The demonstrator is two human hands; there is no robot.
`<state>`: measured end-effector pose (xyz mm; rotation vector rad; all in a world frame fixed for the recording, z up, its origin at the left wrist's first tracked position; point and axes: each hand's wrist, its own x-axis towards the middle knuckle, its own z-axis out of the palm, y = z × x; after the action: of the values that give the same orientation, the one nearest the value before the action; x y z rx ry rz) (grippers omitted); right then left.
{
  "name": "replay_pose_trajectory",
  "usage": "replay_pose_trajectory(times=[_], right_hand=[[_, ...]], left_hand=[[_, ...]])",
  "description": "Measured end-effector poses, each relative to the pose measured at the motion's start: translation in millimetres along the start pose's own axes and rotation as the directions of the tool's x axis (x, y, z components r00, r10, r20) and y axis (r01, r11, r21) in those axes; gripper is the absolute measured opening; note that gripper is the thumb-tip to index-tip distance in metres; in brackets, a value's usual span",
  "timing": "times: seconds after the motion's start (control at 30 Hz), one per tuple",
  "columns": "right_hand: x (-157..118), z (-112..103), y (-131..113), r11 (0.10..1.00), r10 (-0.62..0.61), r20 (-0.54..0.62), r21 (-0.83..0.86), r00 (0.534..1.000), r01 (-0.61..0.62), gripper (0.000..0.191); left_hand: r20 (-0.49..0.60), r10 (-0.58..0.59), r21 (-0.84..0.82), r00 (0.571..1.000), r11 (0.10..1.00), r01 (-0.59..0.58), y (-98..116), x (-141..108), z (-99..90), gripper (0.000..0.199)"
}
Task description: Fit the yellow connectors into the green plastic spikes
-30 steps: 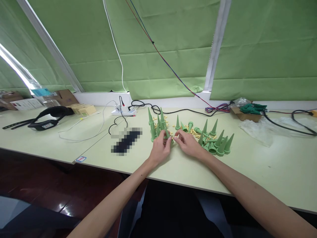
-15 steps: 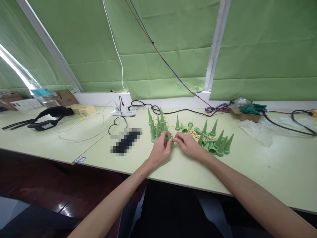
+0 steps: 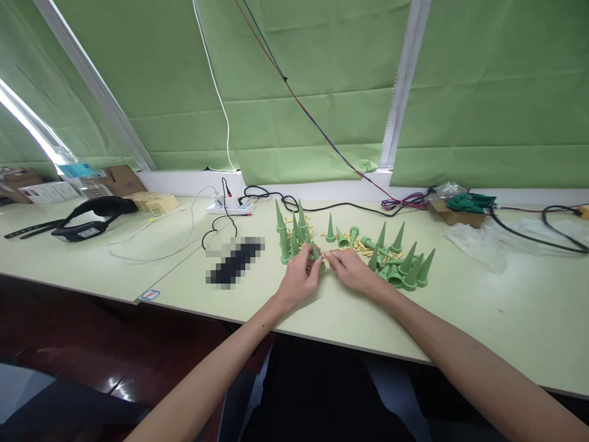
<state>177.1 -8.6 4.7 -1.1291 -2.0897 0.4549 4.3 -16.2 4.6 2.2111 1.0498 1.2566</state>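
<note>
In my left hand (image 3: 301,273) is a green plastic cone (image 3: 315,250), gripped between thumb and fingers near the tabletop. Just to its right, my right hand (image 3: 350,267) pinches a small yellow peg (image 3: 325,256) against the cone's side; the fingers hide most of the peg. Behind my left hand stand several upright green cones (image 3: 284,245) with yellow pegs around them. Beyond my right hand, loose yellow pegs (image 3: 363,247) lie among green cones. More cones (image 3: 411,273), some upright and some on their sides, cluster right of my right wrist.
A pixelated dark object (image 3: 234,263) lies left of my hands. Further left are a black head strap (image 3: 87,230) and yellow boxes (image 3: 159,204). A power strip (image 3: 230,209) and cables run along the back. At right sit a cardboard box (image 3: 453,213) and clear plastic bags (image 3: 483,242).
My right hand has shifted very slightly right, and the yellow peg shows a little more between the two hands. My left hand keeps its hold on the cone.
</note>
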Motion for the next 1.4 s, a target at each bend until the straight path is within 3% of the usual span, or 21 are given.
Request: replay_pose_trajectory(times=[0.3, 0.57, 0.73, 1.1, 1.4], right_hand=[[-2, -1, -6, 0.997, 0.045, -0.041, 0.066, 0.998, -0.042, 0.035], [-2, -2, -6, 0.997, 0.004, -0.028, 0.075, 1.0, -0.002, 0.028], [-2, -1, -3, 0.998, -0.001, -0.022, 0.062, 1.0, 0.002, 0.029], [1, 4, 2, 1.0, 0.022, -0.067, 0.002, 0.998, -0.022, 0.044], [4, 6, 3, 0.995, 0.086, -0.092, 0.067, 0.992, -0.08, 0.042]], left_hand=[[-0.047, -0.07, -0.097, 0.996, 0.993, 0.065, 3, 2, -0.6, 0.016], [-0.023, -0.141, -0.21, 0.99, 0.969, 0.133, 1, 3, -2.6, 0.019], [0.03, -0.115, -0.206, 0.993, 0.971, 0.118, -3, 1, -0.8, 0.017], [0.131, 0.062, 0.003, 0.989, 0.998, -0.063, 2, -4, -0.2, 0.012], [0.128, 0.08, 0.014, 0.989, 0.996, -0.082, 1, -3, -0.4, 0.013]])
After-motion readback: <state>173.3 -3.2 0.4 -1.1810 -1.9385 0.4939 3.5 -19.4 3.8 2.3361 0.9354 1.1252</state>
